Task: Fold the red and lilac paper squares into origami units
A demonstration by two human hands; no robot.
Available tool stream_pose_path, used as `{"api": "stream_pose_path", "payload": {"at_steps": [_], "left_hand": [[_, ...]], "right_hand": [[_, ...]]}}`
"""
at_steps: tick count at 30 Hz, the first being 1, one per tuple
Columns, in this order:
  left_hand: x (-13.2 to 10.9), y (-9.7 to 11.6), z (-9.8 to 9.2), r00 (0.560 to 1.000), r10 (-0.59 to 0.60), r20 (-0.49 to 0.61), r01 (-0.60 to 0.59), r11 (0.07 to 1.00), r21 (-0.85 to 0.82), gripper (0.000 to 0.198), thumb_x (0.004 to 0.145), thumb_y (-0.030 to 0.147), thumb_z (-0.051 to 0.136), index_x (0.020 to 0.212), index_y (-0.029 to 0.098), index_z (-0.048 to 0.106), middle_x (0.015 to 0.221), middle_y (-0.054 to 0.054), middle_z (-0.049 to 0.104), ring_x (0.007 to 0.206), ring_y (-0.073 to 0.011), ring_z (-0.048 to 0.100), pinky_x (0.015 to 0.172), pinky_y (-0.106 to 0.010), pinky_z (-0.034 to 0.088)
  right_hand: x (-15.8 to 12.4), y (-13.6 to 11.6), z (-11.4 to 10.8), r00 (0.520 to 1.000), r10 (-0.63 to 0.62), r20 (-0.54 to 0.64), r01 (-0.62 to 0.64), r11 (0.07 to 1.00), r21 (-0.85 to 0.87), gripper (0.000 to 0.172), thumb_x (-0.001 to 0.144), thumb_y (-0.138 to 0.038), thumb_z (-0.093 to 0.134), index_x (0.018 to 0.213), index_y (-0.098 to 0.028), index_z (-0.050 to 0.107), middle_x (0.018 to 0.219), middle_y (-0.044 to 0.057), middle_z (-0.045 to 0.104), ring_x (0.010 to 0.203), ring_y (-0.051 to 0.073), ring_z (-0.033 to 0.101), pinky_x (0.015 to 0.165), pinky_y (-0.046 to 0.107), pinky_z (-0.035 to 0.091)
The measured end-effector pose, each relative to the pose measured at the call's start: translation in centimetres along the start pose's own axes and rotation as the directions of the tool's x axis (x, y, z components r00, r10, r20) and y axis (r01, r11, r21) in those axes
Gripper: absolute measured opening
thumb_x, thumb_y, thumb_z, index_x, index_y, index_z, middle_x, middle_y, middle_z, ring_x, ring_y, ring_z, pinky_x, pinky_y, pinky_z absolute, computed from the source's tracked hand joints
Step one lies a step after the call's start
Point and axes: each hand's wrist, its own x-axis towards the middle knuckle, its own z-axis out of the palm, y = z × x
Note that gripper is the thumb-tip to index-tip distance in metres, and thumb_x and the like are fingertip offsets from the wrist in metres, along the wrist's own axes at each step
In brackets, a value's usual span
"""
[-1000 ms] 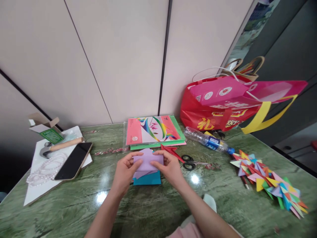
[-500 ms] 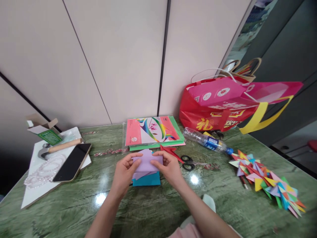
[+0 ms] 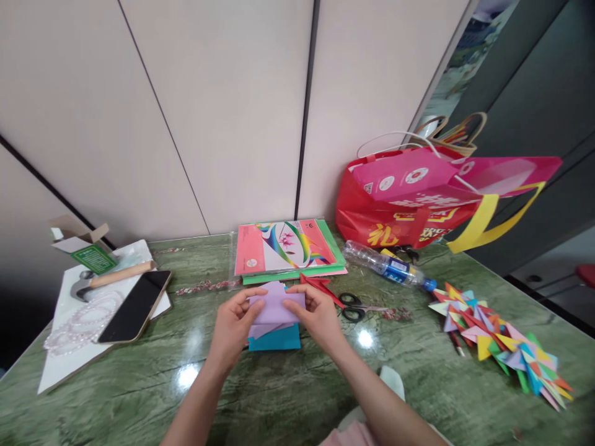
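Note:
Between my two hands is a folded sheet of purple paper (image 3: 277,308), pinched at its left and right sides. My left hand (image 3: 236,316) has its thumb on the front face and its fingers behind. My right hand (image 3: 318,310) grips the other side the same way. Under the folded sheet, another purple piece and a blue paper (image 3: 276,339) lie on the green marbled table. A red folded paper piece (image 3: 321,287) rests just beyond my right hand, with black-handled scissors (image 3: 353,307) beside it.
A pack of coloured paper (image 3: 288,248) lies at the back. To the right are a plastic bottle (image 3: 390,266), a red bag (image 3: 409,210) and a colourful folded-paper chain (image 3: 502,341). On the left, a phone (image 3: 136,306), hammer (image 3: 111,279) and small box (image 3: 90,251) sit on or by a white board (image 3: 56,365).
Hardly anything differs. Both hands keep their pinch on the folded purple paper, and the view has shifted very slightly.

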Motion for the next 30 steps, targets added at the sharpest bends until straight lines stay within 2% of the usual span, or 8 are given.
{"api": "stream_pose_path", "payload": {"at_steps": [30], "left_hand": [[-0.2, 0.33, 0.1, 1.0, -0.018, 0.018, 0.019, 1.0, -0.021, 0.037, 0.067, 0.033, 0.066, 0.097, 0.014, 0.058, 0.057, -0.001, 0.064, 0.052, -0.0147, 0.059, 0.049, -0.022, 0.043]], "right_hand": [[0.08, -0.36, -0.01, 1.0, 0.024, -0.006, -0.024, 0.999, 0.02, 0.025, 0.061, -0.033, 0.07, 0.078, -0.017, 0.063, 0.07, 0.003, 0.064, 0.06, 0.015, 0.056, 0.053, 0.025, 0.043]]}}
